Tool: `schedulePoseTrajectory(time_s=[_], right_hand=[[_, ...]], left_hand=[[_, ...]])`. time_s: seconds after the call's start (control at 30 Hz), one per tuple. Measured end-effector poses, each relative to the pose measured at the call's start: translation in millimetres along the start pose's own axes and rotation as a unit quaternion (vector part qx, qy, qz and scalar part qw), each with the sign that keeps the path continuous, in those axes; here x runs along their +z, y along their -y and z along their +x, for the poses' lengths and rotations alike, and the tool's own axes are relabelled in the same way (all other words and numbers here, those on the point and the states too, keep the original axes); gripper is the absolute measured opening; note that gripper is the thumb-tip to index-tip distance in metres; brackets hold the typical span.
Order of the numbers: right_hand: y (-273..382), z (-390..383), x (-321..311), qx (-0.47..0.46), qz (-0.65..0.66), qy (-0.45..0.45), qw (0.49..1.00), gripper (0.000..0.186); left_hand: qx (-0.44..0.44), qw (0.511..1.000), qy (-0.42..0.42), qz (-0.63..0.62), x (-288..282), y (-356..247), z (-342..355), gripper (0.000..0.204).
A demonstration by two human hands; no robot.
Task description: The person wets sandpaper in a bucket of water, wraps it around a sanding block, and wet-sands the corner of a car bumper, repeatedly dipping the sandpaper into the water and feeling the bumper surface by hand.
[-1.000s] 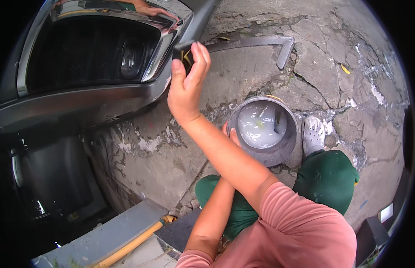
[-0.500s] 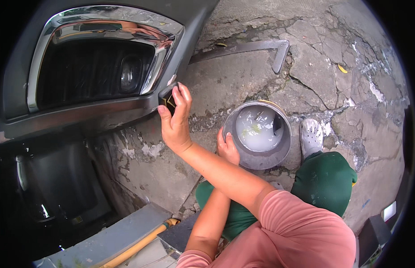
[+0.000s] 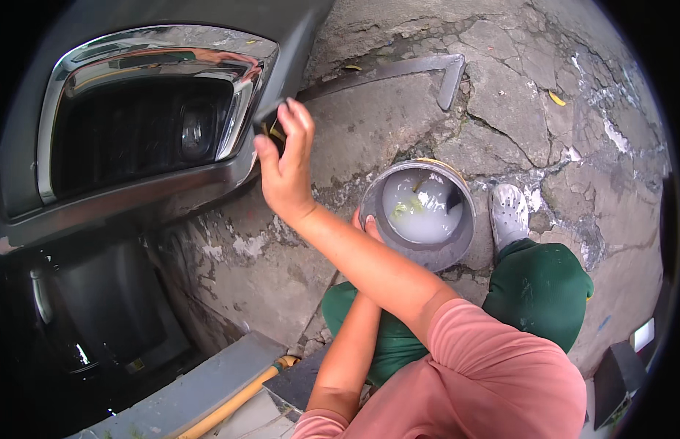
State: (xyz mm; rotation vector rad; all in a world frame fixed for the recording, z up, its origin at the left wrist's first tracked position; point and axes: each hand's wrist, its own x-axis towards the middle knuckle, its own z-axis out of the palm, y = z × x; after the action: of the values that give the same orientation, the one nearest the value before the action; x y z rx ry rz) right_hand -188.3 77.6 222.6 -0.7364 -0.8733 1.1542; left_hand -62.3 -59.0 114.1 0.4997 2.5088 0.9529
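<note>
My right arm crosses over the left one and reaches to the grey bumper (image 3: 201, 184), at the corner beside a chrome-framed dark recess. Between the thumb and fingers of my right hand (image 3: 290, 164) is a small dark block (image 3: 275, 134) with yellow lines, held by the bumper's edge; whether it touches is unclear. My left hand (image 3: 370, 226) grips the near left rim of a grey bucket (image 3: 451, 249), and the right forearm covers part of it. Cloudy whitish water (image 3: 420, 212) with greenish bits lies inside, along with a dark object (image 3: 454, 196) at its right side.
Cracked concrete (image 3: 501, 95) surrounds the bucket, and an angled metal bar (image 3: 398, 69) lies beyond it. My shoe (image 3: 509, 208) is just right of the bucket. At lower left, a yellow pipe (image 3: 237, 399) runs along a grey ledge (image 3: 201, 380). A black box (image 3: 619, 373) stands at lower right.
My right hand and the block have moved up along the bumper's edge. The left hand stays at the bucket, now more covered by the right forearm. The whole view has shifted slightly.
</note>
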Motion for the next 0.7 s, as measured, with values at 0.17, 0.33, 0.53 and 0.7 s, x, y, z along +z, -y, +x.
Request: schedulePoseTrajectory(time_s=[0.17, 0.33, 0.53, 0.7], right_hand=[[-0.6, 7.2, 0.3, 0.001, -0.031, -0.028, 0.999, 0.057], [-1.6, -32.7, -6.7, -0.001, 0.006, 0.026, 1.000, 0.058], [3.5, 2.3, 1.7, 0.029, -0.002, -0.032, 0.999, 0.062], [23.1, -85.3, -31.8, 0.064, 0.009, 0.154, 0.986, 0.069]], left_hand=[[0.095, 0.989, -0.090, 0.073, 4.4, -11.3, -1.1, 0.045], [0.015, 0.998, -0.017, 0.057, 6.2, 6.4, 8.2, 0.048], [0.008, 0.985, -0.035, 0.166, 6.2, -15.2, 1.8, 0.053], [0.087, 0.995, -0.039, 0.001, 11.3, 15.2, 19.0, 0.042]])
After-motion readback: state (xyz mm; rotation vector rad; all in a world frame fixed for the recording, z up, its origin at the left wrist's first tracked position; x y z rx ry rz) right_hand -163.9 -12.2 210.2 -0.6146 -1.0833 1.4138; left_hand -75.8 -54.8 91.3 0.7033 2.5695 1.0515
